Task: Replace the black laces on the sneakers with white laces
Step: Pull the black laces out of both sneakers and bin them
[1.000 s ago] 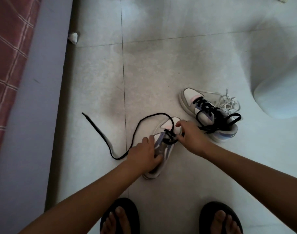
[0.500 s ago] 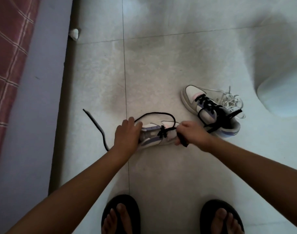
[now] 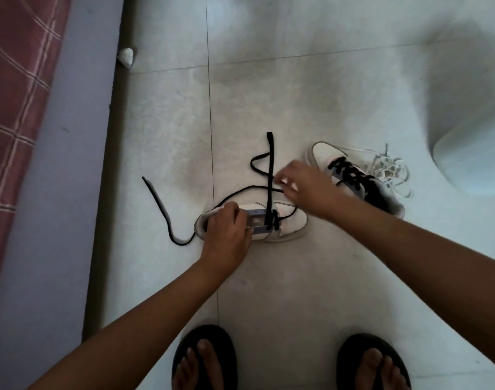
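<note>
While the floor (image 3: 297,80) fills most of the frame, a bed (image 3: 29,136) runs down its left edge. At centre, the left hand (image 3: 226,235) grips a sneaker (image 3: 291,223); the right hand (image 3: 305,187) pinches its black lace (image 3: 269,175), drawn upward. Another sneaker (image 3: 353,178) lies right of centre, beside white laces (image 3: 392,173).
</note>
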The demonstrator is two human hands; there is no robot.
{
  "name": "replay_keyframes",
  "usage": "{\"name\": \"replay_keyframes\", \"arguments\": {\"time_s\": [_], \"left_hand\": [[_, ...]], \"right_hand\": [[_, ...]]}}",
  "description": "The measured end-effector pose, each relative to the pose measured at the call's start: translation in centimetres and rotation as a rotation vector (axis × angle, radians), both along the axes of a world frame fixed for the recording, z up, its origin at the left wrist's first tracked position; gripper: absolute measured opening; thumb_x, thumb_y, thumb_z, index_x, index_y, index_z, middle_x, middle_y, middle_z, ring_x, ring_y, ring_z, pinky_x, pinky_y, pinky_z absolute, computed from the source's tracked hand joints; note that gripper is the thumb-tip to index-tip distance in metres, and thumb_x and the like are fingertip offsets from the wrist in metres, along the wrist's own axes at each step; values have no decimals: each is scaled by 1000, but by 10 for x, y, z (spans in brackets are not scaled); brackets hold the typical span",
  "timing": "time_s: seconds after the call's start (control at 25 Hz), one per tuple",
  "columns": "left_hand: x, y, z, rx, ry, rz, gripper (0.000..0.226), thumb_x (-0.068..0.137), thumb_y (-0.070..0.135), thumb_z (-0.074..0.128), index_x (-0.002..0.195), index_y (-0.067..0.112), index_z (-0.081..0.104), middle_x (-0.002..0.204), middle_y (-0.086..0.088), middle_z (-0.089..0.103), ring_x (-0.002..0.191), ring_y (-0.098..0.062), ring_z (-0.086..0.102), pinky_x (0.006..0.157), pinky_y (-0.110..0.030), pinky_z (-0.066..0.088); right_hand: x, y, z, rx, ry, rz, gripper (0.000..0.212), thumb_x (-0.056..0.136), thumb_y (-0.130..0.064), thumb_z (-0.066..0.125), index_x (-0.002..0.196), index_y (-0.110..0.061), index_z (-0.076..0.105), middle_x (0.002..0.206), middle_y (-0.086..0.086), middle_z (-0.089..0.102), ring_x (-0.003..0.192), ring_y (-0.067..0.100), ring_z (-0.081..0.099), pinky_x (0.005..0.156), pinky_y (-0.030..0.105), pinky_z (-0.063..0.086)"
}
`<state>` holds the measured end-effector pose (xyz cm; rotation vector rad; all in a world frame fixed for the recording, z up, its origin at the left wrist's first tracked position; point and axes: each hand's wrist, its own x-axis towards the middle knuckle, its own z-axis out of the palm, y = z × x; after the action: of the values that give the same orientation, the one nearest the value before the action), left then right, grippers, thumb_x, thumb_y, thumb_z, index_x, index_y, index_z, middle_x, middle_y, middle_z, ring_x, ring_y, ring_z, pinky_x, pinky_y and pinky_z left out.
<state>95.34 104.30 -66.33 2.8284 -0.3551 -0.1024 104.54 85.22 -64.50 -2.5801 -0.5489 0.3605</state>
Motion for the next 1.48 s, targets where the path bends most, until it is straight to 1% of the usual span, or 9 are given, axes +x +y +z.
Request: {"name": "replay_keyframes", "arguments": {"time_s": [0.2, 0.36, 0.56, 0.92, 1.0, 1.16, 1.24, 1.36, 1.48], "left_hand": [[0, 0, -17, 107, 155, 70, 35, 94, 34, 51, 117, 9, 56, 112, -10, 58, 102, -26, 55, 82, -36, 40], [4, 2, -27, -153, 266, 144, 31, 96, 27, 49, 118, 6, 56, 116, -10, 59, 106, -23, 55, 89, -34, 42], [5, 2, -30, -252, 263, 168, 26, 94, 22, 54, 110, 2, 60, 111, -13, 62, 104, -24, 56, 88, -34, 43], [7, 4, -29, -264, 286, 145, 23, 93, 20, 55, 105, 1, 61, 108, -13, 62, 102, -25, 56, 85, -34, 43], [8, 4, -30, -252, 289, 131, 26, 93, 22, 55, 110, 2, 60, 111, -13, 62, 105, -24, 55, 88, -35, 43], [10, 5, -32, -202, 287, 108, 28, 93, 25, 54, 111, 4, 60, 112, -12, 61, 106, -25, 55, 88, -36, 43], [11, 5, -33, -200, 283, 95, 27, 94, 25, 53, 109, 3, 59, 110, -13, 61, 103, -24, 55, 87, -36, 43], [10, 5, -34, -193, 282, 64, 26, 94, 23, 52, 109, 3, 59, 111, -14, 61, 102, -25, 55, 88, -37, 42], [10, 5, -34, -183, 290, 56, 27, 95, 23, 51, 113, 4, 58, 114, -13, 60, 105, -25, 55, 90, -37, 42]], "right_hand": [[-35, 18, -37, -274, 0, 310, 32, 91, -28, 52, 120, -15, 57, 119, 10, 51, 109, 28, 47, 82, 36, 37], [-34, 20, -48, -335, -106, 445, 25, 93, -23, 48, 116, -16, 54, 116, 10, 50, 105, 29, 46, 77, 36, 34], [-33, 17, -48, -116, 180, 186, 13, 90, -16, 55, 101, -15, 61, 104, 9, 49, 99, 31, 46, 72, 35, 38], [-26, 15, -49, -201, 303, 335, 11, 94, -36, 49, 88, -28, 54, 100, 4, 34, 105, 26, 36, 94, 35, 36], [-26, 17, -46, -212, 232, 344, 27, 96, -43, 41, 75, -29, 51, 95, 7, 38, 96, 24, 37, 91, 36, 35], [-25, 10, -36, -60, 202, 150, 41, 98, -26, 39, 58, -19, 39, 59, 1, 41, 58, 16, 38, 58, 27, 31], [-28, 5, -31, -71, 279, 106, 33, 97, -18, 44, 65, -11, 50, 68, 7, 48, 68, 21, 44, 65, 28, 35], [-44, 9, -28, -185, 157, 178, 24, 88, -33, 61, 91, -10, 65, 92, 10, 54, 90, 24, 50, 77, 33, 40], [-59, 24, -24, -452, -248, 423, 32, 60, -39, 82, 79, -17, 70, 81, 3, 63, 73, 21, 61, 59, 29, 46]]}}
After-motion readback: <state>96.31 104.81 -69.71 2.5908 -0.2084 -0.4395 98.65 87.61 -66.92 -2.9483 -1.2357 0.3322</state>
